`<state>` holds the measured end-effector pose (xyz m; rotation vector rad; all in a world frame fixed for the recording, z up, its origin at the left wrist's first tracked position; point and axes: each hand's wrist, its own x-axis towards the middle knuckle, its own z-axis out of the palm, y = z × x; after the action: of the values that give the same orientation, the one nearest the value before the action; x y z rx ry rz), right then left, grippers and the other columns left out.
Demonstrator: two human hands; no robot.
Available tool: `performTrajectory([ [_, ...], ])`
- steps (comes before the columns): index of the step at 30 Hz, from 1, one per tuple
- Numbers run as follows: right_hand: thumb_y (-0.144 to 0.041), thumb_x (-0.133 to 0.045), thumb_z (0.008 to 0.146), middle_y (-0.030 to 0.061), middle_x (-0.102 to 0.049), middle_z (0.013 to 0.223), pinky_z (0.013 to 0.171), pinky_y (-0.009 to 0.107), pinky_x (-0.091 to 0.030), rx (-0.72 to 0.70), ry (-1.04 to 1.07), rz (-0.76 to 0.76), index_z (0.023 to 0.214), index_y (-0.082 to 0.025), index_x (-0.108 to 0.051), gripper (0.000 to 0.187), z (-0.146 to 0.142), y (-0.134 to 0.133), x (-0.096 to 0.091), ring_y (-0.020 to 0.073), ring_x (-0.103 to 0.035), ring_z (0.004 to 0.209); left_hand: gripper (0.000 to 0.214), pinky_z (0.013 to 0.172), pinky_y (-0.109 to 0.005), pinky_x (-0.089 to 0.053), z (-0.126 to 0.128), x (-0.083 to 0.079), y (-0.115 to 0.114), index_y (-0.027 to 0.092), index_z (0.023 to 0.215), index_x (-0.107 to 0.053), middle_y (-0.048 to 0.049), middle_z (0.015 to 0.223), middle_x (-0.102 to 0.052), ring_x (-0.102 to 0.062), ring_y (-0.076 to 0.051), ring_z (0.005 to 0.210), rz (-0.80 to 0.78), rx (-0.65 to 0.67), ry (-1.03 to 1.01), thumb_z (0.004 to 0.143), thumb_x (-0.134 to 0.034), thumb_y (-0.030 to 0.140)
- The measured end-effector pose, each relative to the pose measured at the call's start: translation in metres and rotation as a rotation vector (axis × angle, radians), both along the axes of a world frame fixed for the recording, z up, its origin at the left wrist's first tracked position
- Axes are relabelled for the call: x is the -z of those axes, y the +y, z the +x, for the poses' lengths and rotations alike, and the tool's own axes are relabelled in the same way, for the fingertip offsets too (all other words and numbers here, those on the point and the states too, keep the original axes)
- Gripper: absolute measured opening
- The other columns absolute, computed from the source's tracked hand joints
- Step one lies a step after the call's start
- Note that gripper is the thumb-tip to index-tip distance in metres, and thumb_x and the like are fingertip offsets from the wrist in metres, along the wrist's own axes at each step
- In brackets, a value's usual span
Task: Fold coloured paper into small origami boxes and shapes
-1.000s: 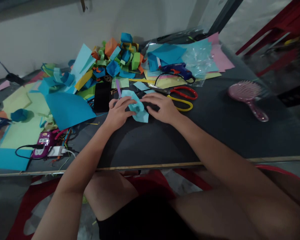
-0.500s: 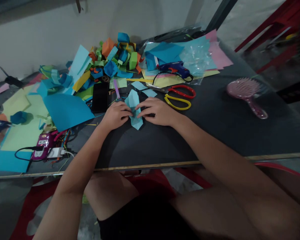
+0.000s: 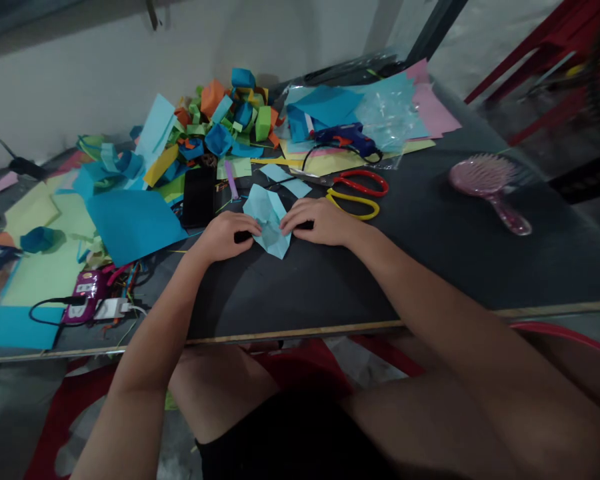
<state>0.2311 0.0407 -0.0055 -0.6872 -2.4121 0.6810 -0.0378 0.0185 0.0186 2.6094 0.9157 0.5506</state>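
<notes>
Folding seems partly done: paper (image 3: pixel 267 215), creased but not closed up, is held by its edges between the left hand (image 3: pixel 227 235) and right hand (image 3: pixel 321 222).

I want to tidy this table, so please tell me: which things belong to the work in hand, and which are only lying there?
Belonging to the work:
Folded light-blue paper, touched by the left hand and right hand
Scissors, possibly, near the right hand though not held

Apparently just lying about:
Pink hairbrush
Black phone
Purple device with a black cable
</notes>
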Motion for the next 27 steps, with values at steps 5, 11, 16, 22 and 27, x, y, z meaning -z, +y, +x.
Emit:
performTrajectory([
  [5,-0.015,-0.058,0.080,0.0005,-0.073,0.121,0.094,0.050,-0.050,0.058,-0.058,0.009,0.083,-0.029,-0.079,0.025,0.000,-0.002,-0.001,0.0276,-0.062,0.106,0.018,0.106,-0.045,-0.046,0.003,-0.004,-0.004,0.020,0.096,-0.070,-0.0056,0.129,-0.070,-0.067,-0.025,0.116,-0.030,-0.070,0.144,0.082,-0.058,0.021],
  [11,-0.015,-0.060,0.078,0.0035,-0.070,0.128,0.095,0.054,-0.050,0.079,-0.097,-0.089,0.086,-0.028,-0.078,0.024,0.000,-0.003,-0.001,0.0300,-0.060,0.116,0.020,0.117,-0.051,-0.035,0.004,-0.006,-0.005,0.020,0.104,-0.068,-0.0070,0.142,-0.061,-0.060,-0.026,0.129,-0.068,-0.053,0.208,0.089,-0.056,0.026],
  [16,-0.016,-0.062,0.078,0.0034,-0.072,0.125,0.104,0.058,-0.047,0.095,-0.139,-0.136,0.088,-0.028,-0.079,0.023,0.001,-0.003,-0.006,0.0331,-0.057,0.129,0.020,0.110,-0.043,-0.048,-0.003,0.002,0.001,0.025,0.106,-0.074,-0.0029,0.139,-0.063,-0.059,-0.024,0.130,-0.157,0.011,0.081,0.092,-0.059,0.025],
  [22,-0.016,-0.062,0.078,-0.0027,-0.070,0.128,0.111,0.054,-0.046,0.069,-0.130,-0.203,0.088,-0.031,-0.080,0.025,0.006,-0.002,-0.010,0.0316,-0.054,0.134,0.023,0.113,-0.045,-0.049,-0.011,0.011,0.009,0.031,0.111,-0.076,-0.0002,0.135,-0.065,-0.056,-0.024,0.133,-0.233,0.069,-0.058,0.090,-0.066,0.027],
  [27,-0.020,-0.062,0.080,-0.0023,-0.070,0.128,0.110,0.050,-0.047,0.063,-0.088,-0.137,0.091,-0.031,-0.080,0.024,0.005,-0.001,-0.007,0.0292,-0.059,0.128,0.026,0.115,-0.048,-0.046,-0.006,0.013,0.008,0.031,0.116,-0.074,-0.0017,0.138,-0.064,-0.054,-0.024,0.135,-0.194,0.075,-0.086,0.094,-0.061,0.025],
])
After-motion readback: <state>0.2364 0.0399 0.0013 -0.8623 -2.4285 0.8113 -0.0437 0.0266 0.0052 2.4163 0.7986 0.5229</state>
